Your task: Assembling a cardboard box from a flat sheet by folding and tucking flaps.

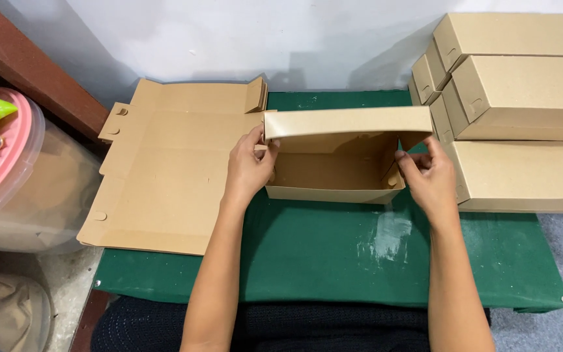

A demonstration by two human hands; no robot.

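Note:
A brown cardboard box [333, 171] sits on the green mat [333, 254], its lid [346, 122] half raised over the open inside. My left hand [247, 168] grips the box's left end, with fingers on the lid's left corner. My right hand [426, 177] pinches the side flap at the box's right end, just under the lid.
A stack of flat, unfolded cardboard blanks [164, 163] lies at the left of the mat. Several finished closed boxes [522, 98] are piled at the right against the wall. A clear plastic tub with a pink lid [8, 169], holding a wristwatch, stands far left.

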